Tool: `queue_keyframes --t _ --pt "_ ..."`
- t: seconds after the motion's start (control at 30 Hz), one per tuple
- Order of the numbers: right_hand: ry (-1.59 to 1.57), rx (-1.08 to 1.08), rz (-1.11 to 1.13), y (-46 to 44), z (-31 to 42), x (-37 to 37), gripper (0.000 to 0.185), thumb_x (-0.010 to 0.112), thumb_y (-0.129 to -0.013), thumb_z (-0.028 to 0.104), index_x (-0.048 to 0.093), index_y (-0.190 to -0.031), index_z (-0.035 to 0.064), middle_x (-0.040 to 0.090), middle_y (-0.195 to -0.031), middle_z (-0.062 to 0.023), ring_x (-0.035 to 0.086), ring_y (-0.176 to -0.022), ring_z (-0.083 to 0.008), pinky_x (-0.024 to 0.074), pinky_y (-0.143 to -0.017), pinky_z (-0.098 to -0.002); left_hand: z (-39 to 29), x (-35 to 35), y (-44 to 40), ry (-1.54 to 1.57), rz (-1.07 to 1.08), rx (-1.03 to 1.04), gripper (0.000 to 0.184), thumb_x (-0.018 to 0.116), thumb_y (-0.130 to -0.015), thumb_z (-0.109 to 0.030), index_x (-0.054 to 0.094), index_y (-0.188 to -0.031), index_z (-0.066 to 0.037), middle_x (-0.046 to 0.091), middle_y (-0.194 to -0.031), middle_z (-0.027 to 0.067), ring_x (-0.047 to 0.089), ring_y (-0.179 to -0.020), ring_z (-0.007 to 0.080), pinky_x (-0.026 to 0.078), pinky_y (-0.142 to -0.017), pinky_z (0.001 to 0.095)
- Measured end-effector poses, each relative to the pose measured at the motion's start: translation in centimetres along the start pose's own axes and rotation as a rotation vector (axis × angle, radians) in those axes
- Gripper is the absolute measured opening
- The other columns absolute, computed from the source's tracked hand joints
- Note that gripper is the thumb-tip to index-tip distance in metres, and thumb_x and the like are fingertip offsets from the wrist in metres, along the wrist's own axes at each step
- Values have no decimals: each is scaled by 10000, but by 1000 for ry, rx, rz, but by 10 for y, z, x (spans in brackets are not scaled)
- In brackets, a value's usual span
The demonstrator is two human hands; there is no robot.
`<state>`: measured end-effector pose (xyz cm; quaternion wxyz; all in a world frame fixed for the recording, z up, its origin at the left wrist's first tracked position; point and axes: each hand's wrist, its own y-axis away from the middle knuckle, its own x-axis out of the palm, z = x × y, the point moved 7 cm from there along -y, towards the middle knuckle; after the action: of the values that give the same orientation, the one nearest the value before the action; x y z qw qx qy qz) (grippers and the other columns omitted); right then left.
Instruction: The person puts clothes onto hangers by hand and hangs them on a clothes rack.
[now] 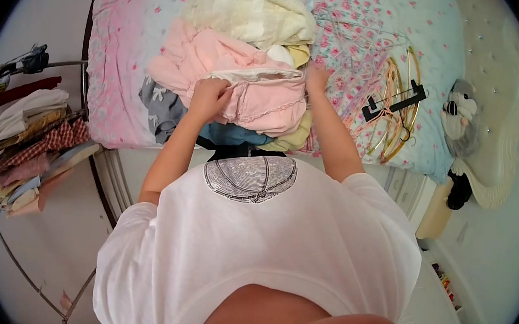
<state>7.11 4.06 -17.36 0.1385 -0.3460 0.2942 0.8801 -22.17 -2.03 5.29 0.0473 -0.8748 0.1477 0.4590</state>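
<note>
A pink garment (269, 103) with a white-lined opening lies on top of a heap of clothes on the bed. My left hand (213, 97) is closed on the near left edge of that opening. At the opening's right end, my right hand (317, 81) pinches the edge of the garment, though its fingertips are partly hidden. Beneath it show a grey garment (162, 111), a blue cloth (232, 135) and a yellow-green cloth (297, 134). A cream-coloured garment (250, 9) lies behind.
Several hangers (391, 112), one with a black clip bar, lie right of the heap on the floral bed sheet (119, 52). A plush toy (462, 114) rests by the padded headboard (502, 143). At left, folded clothes (28, 131) sit on a wire rack.
</note>
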Motion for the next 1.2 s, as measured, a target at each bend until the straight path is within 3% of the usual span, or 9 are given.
queue_keyframes --t 0.13,0.23,0.33,0.43,0.63,0.73,0.93,1.13,1.2 --pt "17 250 61 38 9 -15 581 551 -770 325 335 -1245 69 354 -1247 -218 347 -1160 -381 337 -933 -475 -3 -3 3 -10 -22 -1 117 572 -722 -150 565 -719 -33 533 -609 100 537 -629 276 397 -606 391" --pt "252 444 -124 32 -23 -17 639 600 -729 302 302 -1244 68 413 -1183 -160 398 -1105 -370 387 -895 -427 -3 -4 5 1 -29 0 118 572 -726 -150 569 -725 -32 538 -614 104 536 -627 279 400 -608 389" --pt "127 405 -126 37 -42 -18 612 606 -704 325 377 -1198 47 375 -1245 -151 386 -1121 -384 397 -885 -411 0 -5 9 11 -24 4 123 574 -726 -149 576 -742 -27 540 -618 108 536 -627 285 405 -605 385" --pt "-199 55 274 -9 -92 27 553 587 -703 366 467 -1146 57 259 -1348 -152 335 -1165 -403 350 -914 -483 2 -4 11 13 -18 9 130 575 -728 -149 581 -765 -24 540 -623 109 537 -632 287 410 -603 380" --pt "-15 146 21 26 -46 -3 549 592 -676 458 540 -1126 147 411 -1228 -259 285 -1203 -402 286 -984 -435 4 1 20 15 -20 24 137 573 -735 -162 583 -781 -33 537 -629 102 537 -644 284 403 -606 380" --pt "53 159 199 13 -52 20 533 612 -662 480 567 -1100 179 427 -1183 -262 298 -1195 -390 305 -974 -408 6 3 19 -9 -19 20 137 574 -734 -167 582 -778 -37 538 -630 97 535 -648 280 395 -611 383" --pt "-150 283 96 7 -67 27 451 694 -631 423 620 -1023 212 373 -1232 -171 357 -1137 -336 309 -956 -429 0 4 19 -20 7 -4 129 573 -732 -166 583 -772 -44 547 -637 86 538 -653 276 394 -624 387" --pt "97 416 205 29 -41 13 479 665 -645 417 599 -1067 201 215 -1326 -169 385 -1106 -336 335 -931 -416 0 7 20 -59 11 20 126 574 -732 -163 585 -771 -44 551 -645 94 540 -655 278 401 -621 383" --pt "161 449 101 31 -32 -1 451 637 -668 402 604 -1051 166 261 -1312 -162 398 -1101 -335 353 -913 -430 -3 7 22 -60 28 18 128 575 -732 -164 586 -773 -43 556 -654 95 541 -660 278 402 -624 387"
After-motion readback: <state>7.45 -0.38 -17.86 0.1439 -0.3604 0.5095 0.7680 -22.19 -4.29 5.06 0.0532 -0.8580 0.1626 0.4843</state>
